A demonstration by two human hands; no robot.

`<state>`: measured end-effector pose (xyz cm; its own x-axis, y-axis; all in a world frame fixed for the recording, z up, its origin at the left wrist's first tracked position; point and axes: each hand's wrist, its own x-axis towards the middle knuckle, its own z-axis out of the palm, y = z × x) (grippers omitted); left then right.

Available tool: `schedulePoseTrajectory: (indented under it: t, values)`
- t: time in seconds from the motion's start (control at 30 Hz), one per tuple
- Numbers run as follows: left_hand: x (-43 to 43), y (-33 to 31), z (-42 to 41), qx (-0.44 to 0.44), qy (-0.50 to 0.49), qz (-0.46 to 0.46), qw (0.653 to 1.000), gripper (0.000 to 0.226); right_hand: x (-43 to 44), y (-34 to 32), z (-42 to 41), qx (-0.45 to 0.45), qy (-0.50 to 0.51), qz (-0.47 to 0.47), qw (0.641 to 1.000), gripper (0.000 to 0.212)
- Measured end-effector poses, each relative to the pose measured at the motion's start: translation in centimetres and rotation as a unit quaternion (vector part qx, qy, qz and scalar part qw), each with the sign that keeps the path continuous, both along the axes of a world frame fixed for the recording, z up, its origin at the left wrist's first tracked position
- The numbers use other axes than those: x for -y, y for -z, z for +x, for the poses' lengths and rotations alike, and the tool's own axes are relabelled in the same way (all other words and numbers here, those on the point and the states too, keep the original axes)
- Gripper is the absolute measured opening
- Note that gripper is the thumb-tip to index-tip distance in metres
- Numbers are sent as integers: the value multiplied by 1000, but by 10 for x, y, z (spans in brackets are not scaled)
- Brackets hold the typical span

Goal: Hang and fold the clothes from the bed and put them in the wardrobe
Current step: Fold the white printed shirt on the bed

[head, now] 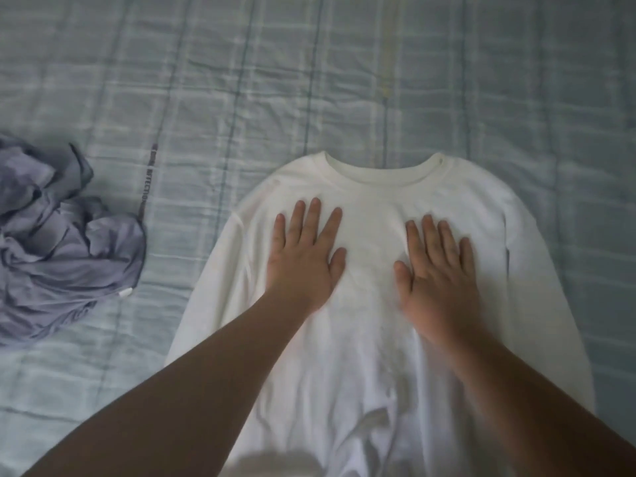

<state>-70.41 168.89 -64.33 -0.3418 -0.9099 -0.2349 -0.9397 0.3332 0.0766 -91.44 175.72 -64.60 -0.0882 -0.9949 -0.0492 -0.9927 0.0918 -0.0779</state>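
Lying flat on the bedspread [344, 80], the white sweatshirt [373, 208] is spread out with its round ribbed neckband [385, 174] farthest from the person and its long sleeves [206, 304] laid down along its sides. It is pressed at chest level by two flat palms: the left hand [304, 256] left of the sweatshirt's middle and the right hand [437, 280] right of it (the latter blurred), fingers straight and spread, nothing gripped by either. The cloth is judged to be a soft, fairly thick knit, light and limp, so no shape will be kept once it is lifted; creases gathered toward its lower hem [371, 425] suggest how readily it rumples. For folding, hold is best taken at a shoulder and the matching sleeve edge, so that one side can be turned over the middle. Well apart from the sweatshirt, to its left, a thin blue-grey garment [62, 253] is heaped in a crumple. The bedspread beneath is a quilted pale check, slightly puckered.
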Motion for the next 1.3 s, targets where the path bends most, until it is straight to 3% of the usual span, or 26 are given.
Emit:
schedulePoseTrajectory:
  t: [0.23, 0.43, 0.53, 0.63, 0.7, 0.8, 1.0, 1.1, 1.17, 1.3]
  values:
    - [-46, -44, 38, -98, -16, 22, 995, 63, -4, -25, 12, 23, 22, 36, 999, 67]
    - [-111, -61, 137, -189, -127, 7, 974, 60, -38, -61, 111, 97, -88, 24, 991, 63]
    - [-150, -58, 191, -263, -215, 11, 940, 57, -65, -64, 176, 117, -150, 37, 981, 61]
    - [-183, -62, 237, -329, -356, 33, 874, 50, -92, -64, 237, 127, -201, 64, 969, 62]
    - [-201, -70, 261, -319, -418, 65, 848, 38, -108, -62, 271, 130, -215, 81, 964, 64]
    - [-228, -77, 291, -272, -430, 155, 847, 12, -126, -60, 306, 105, -217, 111, 964, 69]
    - [-267, -78, 318, -168, -276, 377, 868, 45, -131, -61, 338, 31, -189, 139, 972, 64]
    - [-269, -77, 319, -171, -282, 353, 876, 20, -132, -60, 347, -4, -191, 148, 970, 64]
    - [-263, -79, 321, -233, -356, 316, 848, 7, -130, -60, 352, -13, -183, 144, 973, 65]
    - [-247, -89, 346, -398, -496, 303, 710, 10, -125, -70, 363, -11, -177, 125, 976, 65]
